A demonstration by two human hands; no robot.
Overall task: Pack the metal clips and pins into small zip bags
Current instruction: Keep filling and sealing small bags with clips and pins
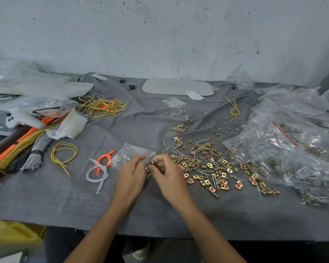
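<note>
Our left hand [131,173] grips the zip bag [130,151]; our right hand [168,174] pinches a small brass piece [152,162] at the bag's mouth. The board [201,88] beyond both hands reads "50", upside down.

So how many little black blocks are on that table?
2. One black block sits at the cloth's far edge; the other lies just right of it, nearer, left of the pale board. A dark speck farther right is unclear; plastic may hide more.

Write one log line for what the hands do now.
left hand: holds zip bag | right hand: pinches clip at bag | clip and pin pile: right of hands
</note>
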